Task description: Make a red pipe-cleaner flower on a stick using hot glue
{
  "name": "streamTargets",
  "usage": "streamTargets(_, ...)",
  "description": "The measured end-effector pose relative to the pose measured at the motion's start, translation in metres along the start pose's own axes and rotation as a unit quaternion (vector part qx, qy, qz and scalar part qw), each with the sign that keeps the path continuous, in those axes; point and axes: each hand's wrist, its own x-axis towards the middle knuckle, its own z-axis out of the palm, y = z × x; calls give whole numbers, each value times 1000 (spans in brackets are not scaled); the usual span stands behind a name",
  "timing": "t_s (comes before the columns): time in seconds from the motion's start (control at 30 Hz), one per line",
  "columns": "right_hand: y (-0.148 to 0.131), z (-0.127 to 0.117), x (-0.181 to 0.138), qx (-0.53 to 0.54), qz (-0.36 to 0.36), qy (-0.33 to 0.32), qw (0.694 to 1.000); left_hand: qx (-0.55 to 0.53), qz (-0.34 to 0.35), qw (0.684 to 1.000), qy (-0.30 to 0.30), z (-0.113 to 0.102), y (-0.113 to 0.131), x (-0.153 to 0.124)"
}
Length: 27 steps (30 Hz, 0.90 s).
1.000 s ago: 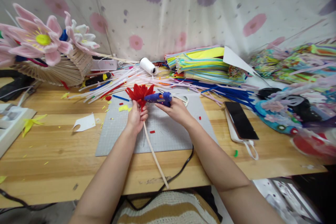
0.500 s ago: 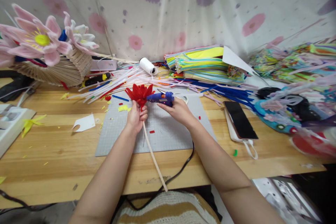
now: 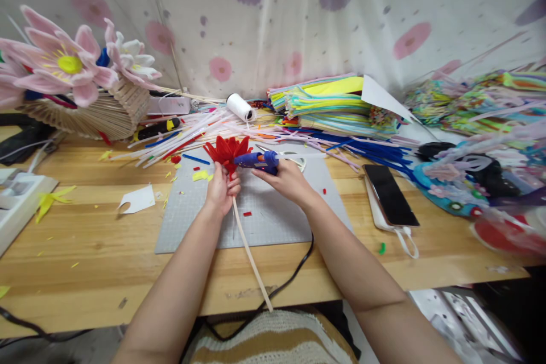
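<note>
My left hand [image 3: 222, 189] is closed round the top of a pale stem [image 3: 252, 259], just under a red pipe-cleaner flower [image 3: 226, 149] held over a grey cutting mat [image 3: 187, 222]. In my right hand [image 3: 286, 179] is a blue glue gun [image 3: 259, 161], gripped with its nozzle pointing left and touching the flower's right side. The stem runs down towards me past the table's front edge. A black cord [image 3: 294, 276] trails from the glue gun off the table.
Loose pipe cleaners [image 3: 191, 128] and a white thread spool [image 3: 239, 106] lie behind the mat. Stacked coloured sheets [image 3: 333, 103] sit at the back. A phone [image 3: 390, 196] lies to the right, big pink flowers [image 3: 63, 62] stand at the left, and a white paper scrap [image 3: 137, 199] lies left of the mat.
The glue gun drifted slightly right half a second ago, then came back left against the flower. My left hand and the stem have barely moved.
</note>
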Motion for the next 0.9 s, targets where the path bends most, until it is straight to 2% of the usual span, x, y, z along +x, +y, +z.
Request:
streamTargets(0.4, -3, 1, 6, -48, -18, -4, 999, 21, 24, 999, 21, 1, -3, 0)
streamTargets(0.9, 0, -5, 5, -46, -7, 2, 999, 14, 4, 1000, -15, 1, -1, -2)
